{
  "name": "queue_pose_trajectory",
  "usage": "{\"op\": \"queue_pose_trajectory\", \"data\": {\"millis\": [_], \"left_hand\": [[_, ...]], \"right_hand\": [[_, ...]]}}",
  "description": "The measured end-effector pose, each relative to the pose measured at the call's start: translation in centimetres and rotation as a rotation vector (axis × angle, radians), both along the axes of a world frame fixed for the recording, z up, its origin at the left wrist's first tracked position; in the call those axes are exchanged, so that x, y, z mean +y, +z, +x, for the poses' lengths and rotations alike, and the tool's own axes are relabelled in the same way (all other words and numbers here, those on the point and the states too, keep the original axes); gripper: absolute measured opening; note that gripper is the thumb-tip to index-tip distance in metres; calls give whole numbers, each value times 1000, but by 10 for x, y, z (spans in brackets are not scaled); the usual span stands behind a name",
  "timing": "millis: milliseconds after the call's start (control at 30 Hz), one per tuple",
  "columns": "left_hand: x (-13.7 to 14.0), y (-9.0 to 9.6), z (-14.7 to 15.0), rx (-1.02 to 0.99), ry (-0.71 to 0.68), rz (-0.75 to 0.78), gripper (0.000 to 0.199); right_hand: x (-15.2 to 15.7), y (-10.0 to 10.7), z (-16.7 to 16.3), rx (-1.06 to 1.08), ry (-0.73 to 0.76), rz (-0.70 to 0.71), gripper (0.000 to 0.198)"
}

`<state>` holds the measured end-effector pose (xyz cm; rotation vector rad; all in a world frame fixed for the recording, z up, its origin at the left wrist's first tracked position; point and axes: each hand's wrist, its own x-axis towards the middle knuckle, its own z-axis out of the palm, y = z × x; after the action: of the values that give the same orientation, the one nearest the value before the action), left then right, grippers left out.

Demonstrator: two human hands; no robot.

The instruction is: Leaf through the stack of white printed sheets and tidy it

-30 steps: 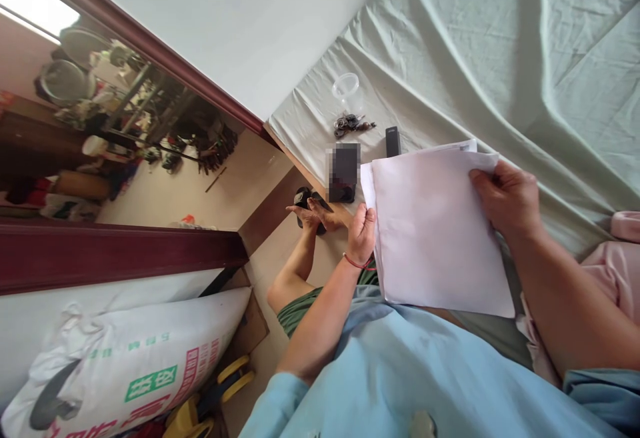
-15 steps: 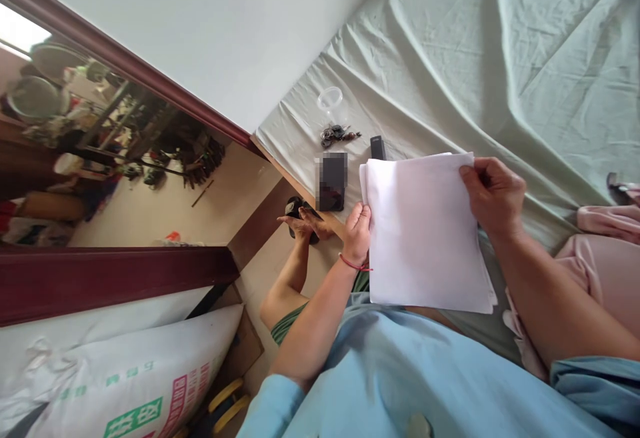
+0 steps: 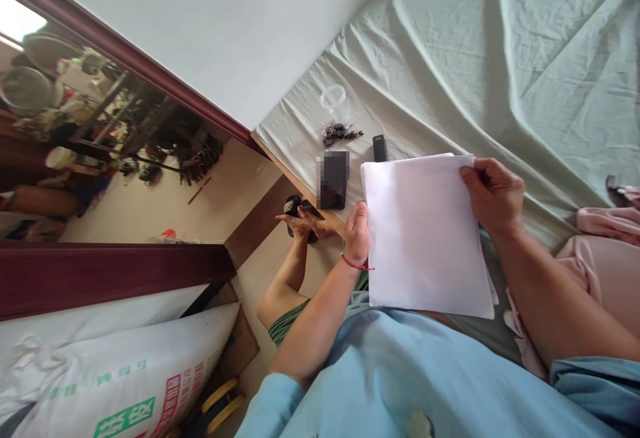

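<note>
because the white sheets (image 3: 425, 238) look light, limp and easily creased, they should handle best by opposite edges, where, before the blue shirt (image 3: 450, 365), the left hand (image 3: 357, 233) holds their left side and the right hand (image 3: 496, 197) pinches the top right corner.

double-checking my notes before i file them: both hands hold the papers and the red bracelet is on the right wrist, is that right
Not quite: the bracelet is on the left wrist, as the head view shows. The left hand and right hand do both hold the papers.
</note>
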<state>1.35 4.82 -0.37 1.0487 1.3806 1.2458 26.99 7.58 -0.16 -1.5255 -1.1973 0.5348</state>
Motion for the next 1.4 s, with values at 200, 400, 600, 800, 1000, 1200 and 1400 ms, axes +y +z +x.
{"op": "queue_pose_trajectory", "data": {"millis": [200,400,600,800,1000,1200,1400], "left_hand": [[1,-10,-4,117,-91,20,45],[-4,-1,0,288,-114,92,49],[-10,3,1,367,-125,134,50],[-17,7,5,478,-125,155,50],[-27,16,8,520,-134,177,44],[-31,21,10,412,-128,165,38],[-33,15,9,326,-131,169,43]], "right_hand": [[-1,3,0,-7,6,5,16],[-2,4,0,-10,-10,-35,21],[-3,1,1,-83,-32,-57,23],[-11,20,5,-494,8,-55,43],[-9,53,12,-830,182,-21,30],[-5,69,25,-819,481,-269,30],[-2,89,-5,-632,397,-16,34]]}}
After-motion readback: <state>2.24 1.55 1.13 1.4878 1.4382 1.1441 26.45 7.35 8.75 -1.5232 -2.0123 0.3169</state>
